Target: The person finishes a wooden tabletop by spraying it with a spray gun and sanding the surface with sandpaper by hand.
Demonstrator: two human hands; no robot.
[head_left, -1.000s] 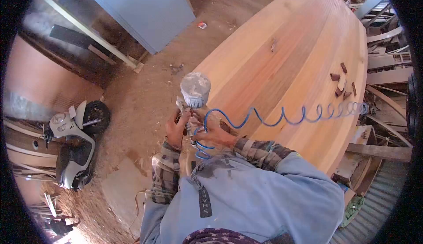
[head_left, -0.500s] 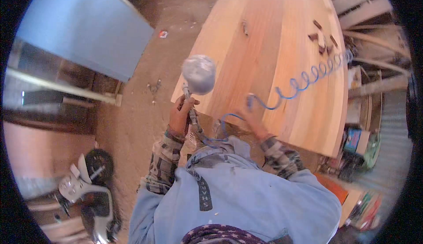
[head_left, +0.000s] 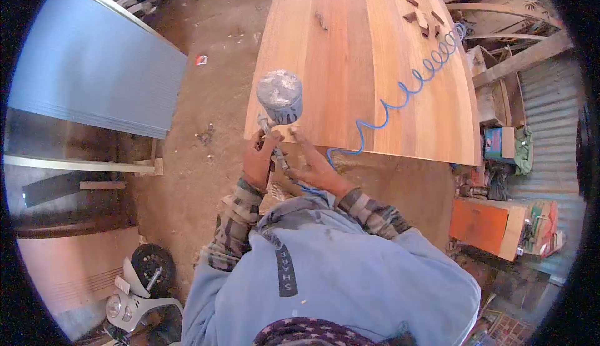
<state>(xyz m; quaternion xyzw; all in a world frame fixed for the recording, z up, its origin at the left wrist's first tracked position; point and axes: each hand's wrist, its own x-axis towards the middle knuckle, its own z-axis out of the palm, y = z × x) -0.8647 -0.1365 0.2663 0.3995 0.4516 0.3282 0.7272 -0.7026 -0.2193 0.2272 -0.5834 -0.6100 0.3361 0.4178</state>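
Note:
A spray gun [head_left: 280,157] with a grey, paint-smeared cup [head_left: 279,99] on top is held in front of my body, over the near left corner of the wooden panel [head_left: 340,96]. My left hand [head_left: 256,160] is wrapped around the gun just below the cup. My right hand [head_left: 317,170] is beside the gun, thumb and fingers spread; its thumb reaches the lower part of the gun, though contact is hard to tell. A blue coiled hose [head_left: 409,96] runs from near my right hand across the panel to its right edge.
Several small dark blocks [head_left: 425,18] lie on the far right of the panel. Light blue ribbed panels [head_left: 94,65] stand at left, with a white motorcycle [head_left: 134,305] below. At right are an orange box [head_left: 478,226] and corrugated metal sheeting [head_left: 550,121].
My right hand has moved left from over the panel's edge to beside the spray gun. The view has shifted, and my left hand still holds the gun.

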